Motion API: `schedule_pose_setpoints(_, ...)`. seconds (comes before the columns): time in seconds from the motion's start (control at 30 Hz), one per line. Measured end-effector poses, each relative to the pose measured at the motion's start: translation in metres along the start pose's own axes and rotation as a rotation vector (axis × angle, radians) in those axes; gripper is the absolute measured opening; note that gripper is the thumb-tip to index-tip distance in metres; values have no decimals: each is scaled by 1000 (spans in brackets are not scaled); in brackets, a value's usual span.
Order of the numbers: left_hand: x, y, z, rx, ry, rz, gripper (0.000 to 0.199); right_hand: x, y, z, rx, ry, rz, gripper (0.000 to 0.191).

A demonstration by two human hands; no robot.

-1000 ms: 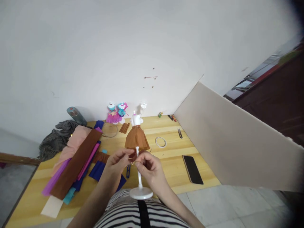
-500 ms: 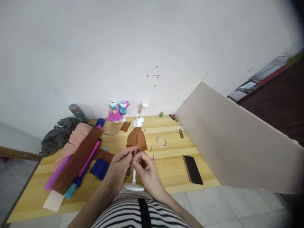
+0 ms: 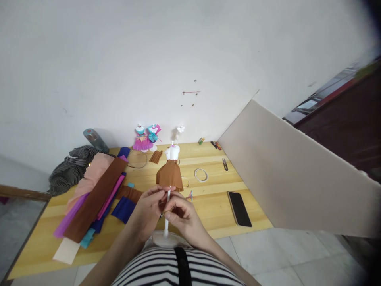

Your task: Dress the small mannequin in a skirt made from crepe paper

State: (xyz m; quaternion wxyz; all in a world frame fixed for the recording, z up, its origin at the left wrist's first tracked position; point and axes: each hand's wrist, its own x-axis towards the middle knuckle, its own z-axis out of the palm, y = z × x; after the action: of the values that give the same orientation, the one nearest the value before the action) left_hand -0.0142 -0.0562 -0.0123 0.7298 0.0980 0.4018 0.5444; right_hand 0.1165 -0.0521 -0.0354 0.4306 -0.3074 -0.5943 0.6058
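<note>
A miniature mannequin (image 3: 172, 152) with a white torso wears a brown pleated skirt (image 3: 169, 173). Its white pole (image 3: 166, 225) runs down to a round base (image 3: 165, 239) at my striped top, and it leans with the torso away from me. Around the pole's upper end, just below the skirt hem, my left hand (image 3: 148, 208) is closed with its fingertips behind the pole. On the other side my right hand (image 3: 182, 212) pinches a thin strand whose kind I cannot make out. The fingers partly hide the hem and the strand.
Folded fabric strips (image 3: 95, 198) lie at the left beside a striped cloth (image 3: 70, 169) and a bottle (image 3: 95, 140). Small dressed mannequins (image 3: 143, 139) stand by the wall. A white ring (image 3: 201, 175), thread snips (image 3: 225, 164) and a phone (image 3: 239, 208) lie right, near a board (image 3: 291, 171).
The mannequin has tilted, its base coming closer to my body and the skirt hem lower. Both hands stay at the pole, and a thin strand now shows at my right fingertips.
</note>
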Motion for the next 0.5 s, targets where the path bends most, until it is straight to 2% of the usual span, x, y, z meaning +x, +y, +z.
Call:
schedule_pose_setpoints(0.13,-9,-3,4,12,-4,12,18,-5,0,-4,-24,4,-13,25)
schedule_pose_setpoints(0.27,-15,-6,7,44,12,10,19,-10,-7,-11,-21,-49,36,30)
schedule_pose_setpoints(0.37,-15,-8,8,71,47,0,22,-14,-17,-18,64,-110,150,30)
schedule_pose_setpoints(0.43,-14,-9,10,99,82,35,24,-19,-26,-26,108,-137,238,28)
schedule_pose_setpoints(0.5,-13,-8,12,126,116,85,24,-23,-37,-37,65,-136,259,24)
